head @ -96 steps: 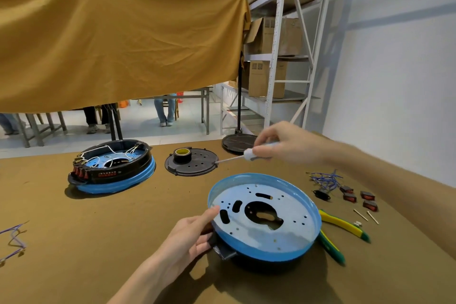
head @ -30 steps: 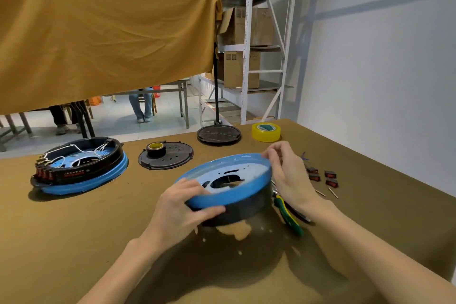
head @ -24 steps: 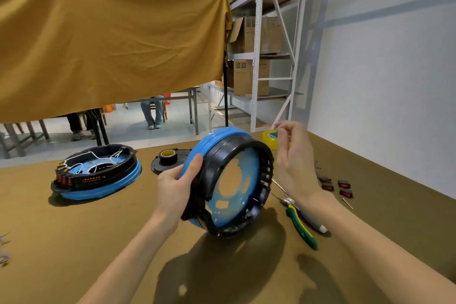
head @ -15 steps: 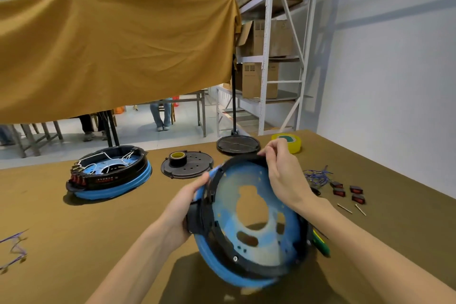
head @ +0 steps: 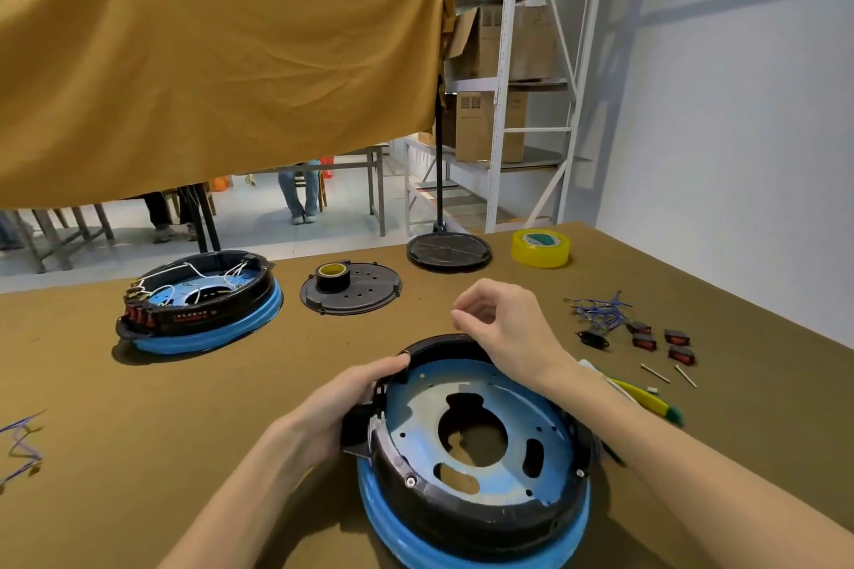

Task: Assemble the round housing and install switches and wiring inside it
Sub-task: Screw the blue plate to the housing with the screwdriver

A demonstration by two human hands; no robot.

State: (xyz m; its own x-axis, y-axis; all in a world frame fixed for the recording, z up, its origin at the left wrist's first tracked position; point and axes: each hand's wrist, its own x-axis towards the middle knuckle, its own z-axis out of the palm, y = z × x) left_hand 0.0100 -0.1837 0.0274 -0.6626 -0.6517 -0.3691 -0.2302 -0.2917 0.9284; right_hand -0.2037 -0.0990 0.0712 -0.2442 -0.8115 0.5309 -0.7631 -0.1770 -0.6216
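- Fingers (head: pixel 388 367) of the left hand (head: pixel 344 407) are curling over the left rim of the round housing (head: pixel 476 453) and gripping it, with the thumb side against a black tab on the housing's wall.
- Right hand (head: pixel 506 328) is hovering just above the far rim of that housing, its fingers loosely bent with thumb and forefinger tips close together; nothing is showing between them.
- The round housing is sitting open side up at the lower centre of the frame on the brown table (head: pixel 138 430), a black ring over a blue base with a perforated blue-grey plate inside.
- A second housing (head: pixel 201 303), already holding white wires and red switches, is lying at the left of the frame, well apart from the hands.
- A black disc (head: pixel 351 291) carrying a small tape roll (head: pixel 333 275) is lying between the two housings, farther back.
- Loose red switches (head: pixel 656 340) and a bundle of blue wires (head: pixel 598 310) are lying at the right, beside two small pins (head: pixel 667 374).
- A yellow-green handled tool (head: pixel 647 400) is showing under the right forearm.
- A yellow tape roll (head: pixel 540 247) is standing near the far edge of the table.
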